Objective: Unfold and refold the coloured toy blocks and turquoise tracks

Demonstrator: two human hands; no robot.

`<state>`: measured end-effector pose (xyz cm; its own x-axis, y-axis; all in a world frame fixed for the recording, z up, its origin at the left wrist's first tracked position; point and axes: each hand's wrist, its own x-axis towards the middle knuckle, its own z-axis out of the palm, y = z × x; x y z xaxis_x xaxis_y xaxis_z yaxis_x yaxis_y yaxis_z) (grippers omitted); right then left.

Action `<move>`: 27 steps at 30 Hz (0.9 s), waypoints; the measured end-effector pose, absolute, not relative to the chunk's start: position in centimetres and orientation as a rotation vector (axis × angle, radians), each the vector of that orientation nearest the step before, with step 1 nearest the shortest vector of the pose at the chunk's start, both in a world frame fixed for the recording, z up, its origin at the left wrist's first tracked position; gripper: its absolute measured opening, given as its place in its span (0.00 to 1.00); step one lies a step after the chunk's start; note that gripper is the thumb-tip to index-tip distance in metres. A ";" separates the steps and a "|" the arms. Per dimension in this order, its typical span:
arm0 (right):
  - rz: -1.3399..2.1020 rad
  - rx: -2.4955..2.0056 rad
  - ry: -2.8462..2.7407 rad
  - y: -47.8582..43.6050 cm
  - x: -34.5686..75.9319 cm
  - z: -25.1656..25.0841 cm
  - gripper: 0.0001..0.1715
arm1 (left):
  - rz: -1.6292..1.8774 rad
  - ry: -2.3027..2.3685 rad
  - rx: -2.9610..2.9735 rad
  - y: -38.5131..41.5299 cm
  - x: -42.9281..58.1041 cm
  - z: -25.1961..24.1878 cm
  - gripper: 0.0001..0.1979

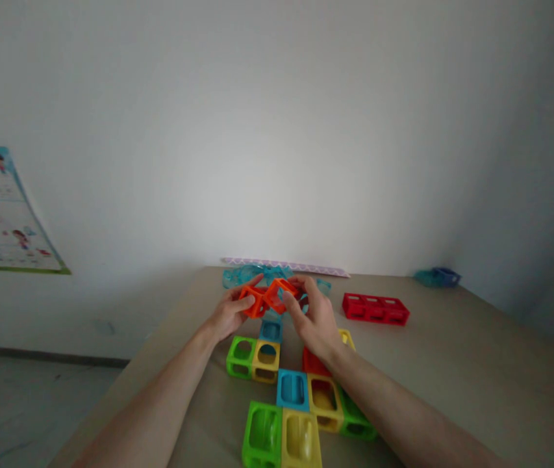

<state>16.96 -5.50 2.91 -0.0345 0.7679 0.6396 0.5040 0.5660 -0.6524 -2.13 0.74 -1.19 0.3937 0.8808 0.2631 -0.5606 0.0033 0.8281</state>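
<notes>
My left hand (230, 312) is closed on an orange hollow block (253, 303), thumb in front and fingers behind. My right hand (313, 315) grips a second orange hollow block (278, 295), which is tilted and meets the first at a corner or edge; whether they are joined I cannot tell. Both blocks are held up over the table. Below the hands are a blue block (271, 331), a green block (241, 357) and a yellow block (266, 360), side by side. My right forearm partly covers a red block (314, 363) and a green block (354, 416).
Closer to me sit another blue block (293, 389) and several green and yellow blocks. A row of red blocks (375, 309) lies to the right. Clear blue plastic pieces (242, 274) and a patterned strip (306, 267) lie near the wall. A dark blue piece (445, 277) stands far right.
</notes>
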 end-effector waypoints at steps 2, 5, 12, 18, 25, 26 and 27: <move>0.333 -1.081 -1.698 -5.5 16.9 2.9 0.15 | 1.198 0.374 1.051 0.6 -2.0 -1.0 0.25; 0.410 -1.070 -1.705 -5.5 16.8 2.9 0.17 | 1.274 0.411 1.073 0.7 -1.7 -0.9 0.22; 0.442 -1.056 -1.815 -5.6 16.7 2.9 0.16 | 1.425 0.570 1.124 1.3 -1.6 -1.6 0.31; 0.425 -0.953 -1.789 -4.9 16.9 2.2 0.16 | 1.152 0.408 1.295 1.1 -1.8 -2.1 0.30; 0.381 -0.640 -1.969 -5.4 17.1 2.4 0.23 | 1.268 0.415 1.263 1.0 -1.8 -1.9 0.25; 0.372 -0.600 -2.007 -5.5 17.1 2.5 0.26 | 1.273 0.410 1.246 1.0 -1.7 -1.8 0.23; 0.363 -0.564 -2.032 -5.7 17.1 2.7 0.27 | 1.266 0.405 1.235 0.9 -1.7 -1.8 0.22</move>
